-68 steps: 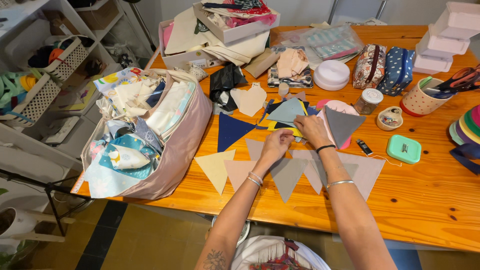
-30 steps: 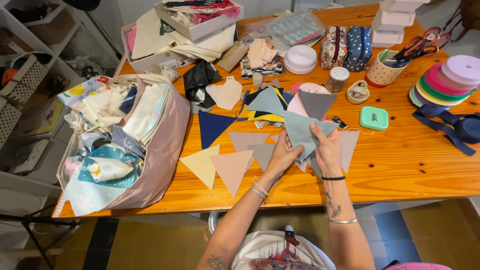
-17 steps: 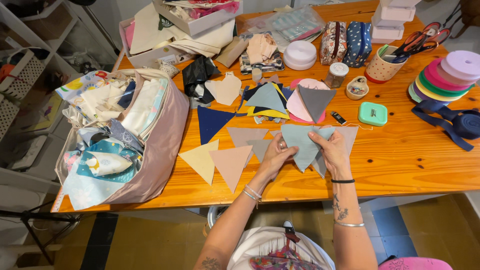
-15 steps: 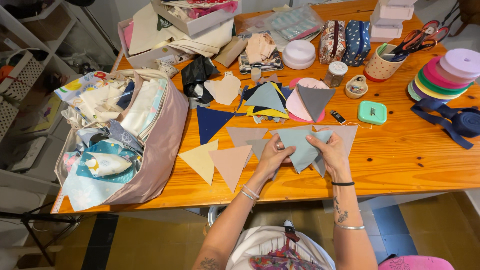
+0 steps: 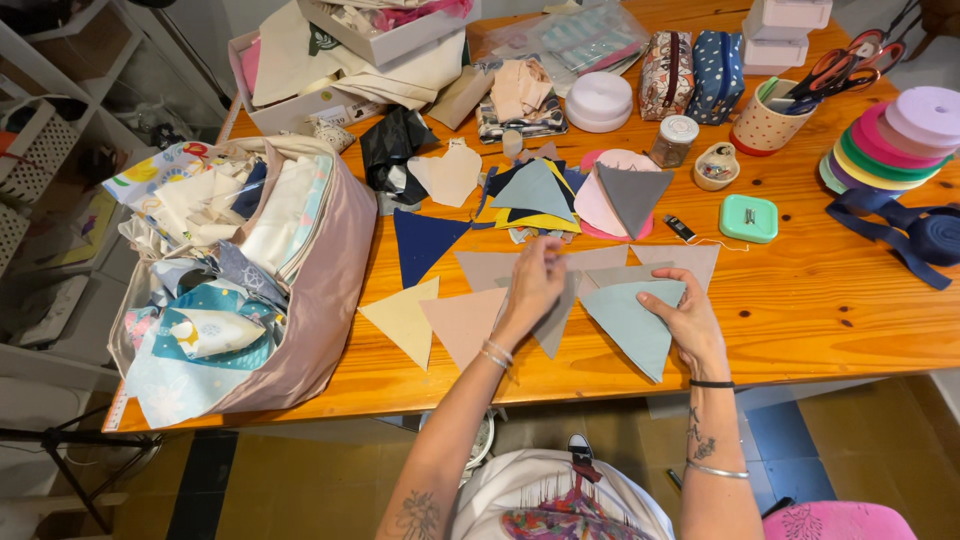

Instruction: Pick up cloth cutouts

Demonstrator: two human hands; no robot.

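Since half a second ago my two hands have drawn apart. My right hand [image 5: 688, 318] now lies at 4 o'clock of the counter [image 5: 820, 310], fingers closed on the edge of the pale blue-grey fabric triangle [image 5: 630, 322]. My left hand [image 5: 532, 285], at 6 o'clock, pinches a grey triangle [image 5: 556, 322] just beside a beige triangle [image 5: 466, 322].

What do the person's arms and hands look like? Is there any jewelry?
Both arms are bare, no sleeves. The left hand has thin bangles at the wrist and a forearm tattoo. The right hand has a black band, a silver bangle and a small tattoo.
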